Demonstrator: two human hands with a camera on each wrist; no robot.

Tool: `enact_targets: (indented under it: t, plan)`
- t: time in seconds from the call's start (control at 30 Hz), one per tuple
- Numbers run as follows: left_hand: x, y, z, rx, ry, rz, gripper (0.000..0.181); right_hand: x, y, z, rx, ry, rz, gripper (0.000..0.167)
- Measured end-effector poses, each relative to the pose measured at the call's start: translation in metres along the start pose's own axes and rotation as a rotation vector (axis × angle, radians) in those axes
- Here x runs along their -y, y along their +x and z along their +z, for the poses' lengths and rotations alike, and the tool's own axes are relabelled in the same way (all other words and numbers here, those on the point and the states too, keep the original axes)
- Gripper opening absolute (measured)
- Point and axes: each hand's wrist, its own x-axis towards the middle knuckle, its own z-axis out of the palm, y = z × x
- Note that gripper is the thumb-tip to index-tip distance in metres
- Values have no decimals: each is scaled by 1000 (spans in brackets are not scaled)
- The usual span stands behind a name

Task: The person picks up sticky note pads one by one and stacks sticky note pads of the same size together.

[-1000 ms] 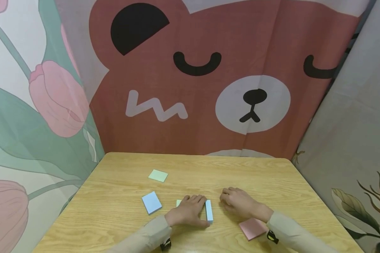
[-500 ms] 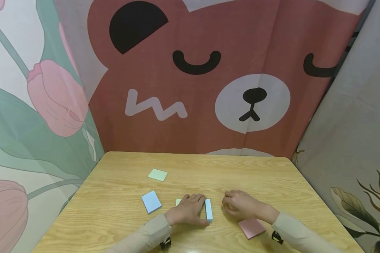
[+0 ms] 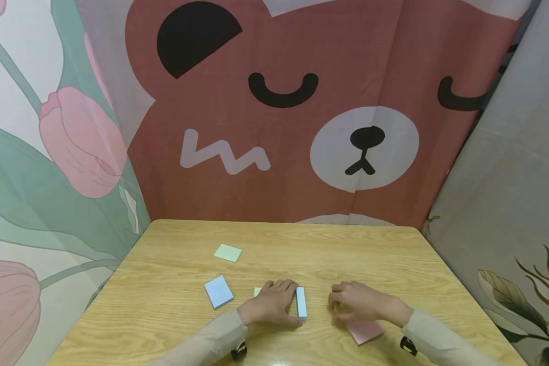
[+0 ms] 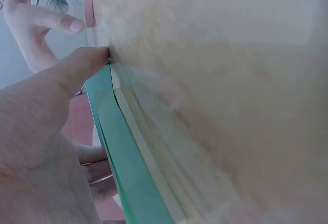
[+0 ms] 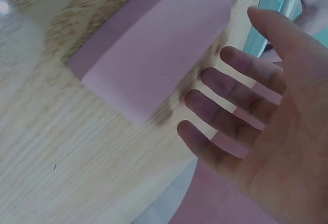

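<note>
In the head view my left hand (image 3: 272,304) grips a light blue sticky note pad (image 3: 301,304), which stands on its edge. Thumb and fingers hold it at its near and far ends; in the left wrist view the pad (image 4: 130,157) looks teal. A pale green piece (image 3: 257,292) shows at the left of this hand, mostly hidden by it. My right hand (image 3: 361,301) holds nothing, its fingers loosely bent beside a pink sticky note pad (image 3: 365,333). In the right wrist view the fingers lie apart, just off the edge of the pink pad (image 5: 159,55).
Left of my hands, another blue sticky note pad (image 3: 219,292) lies flat. Farther back is a pale green pad (image 3: 227,252). The wooden table (image 3: 347,249) ends at a bear-print curtain (image 3: 293,152), with patterned curtains at both sides.
My right hand has moved right and slightly nearer, toward the pink sticky note pad, and now overlaps its far edge in the head view. The left hand stays on the blue pad.
</note>
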Motion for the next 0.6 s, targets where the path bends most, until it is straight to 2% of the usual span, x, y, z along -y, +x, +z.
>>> enact_targets:
  t: [0.2, 0.37, 0.47, 0.6]
  plan:
    - [1, 0, 2, 2, -3, -13, 95, 1, -7, -3, 89, 18, 61, 36]
    - [4, 2, 5, -4, 10, -5, 102, 3, -11, -5, 143, 42, 61, 36]
    - [5, 3, 3, 8, -15, -4, 104, 3, -13, -5, 156, 34, 49, 37]
    - [5, 2, -2, 25, -72, -6, 106, 3, -14, -8, 198, 69, 70, 44]
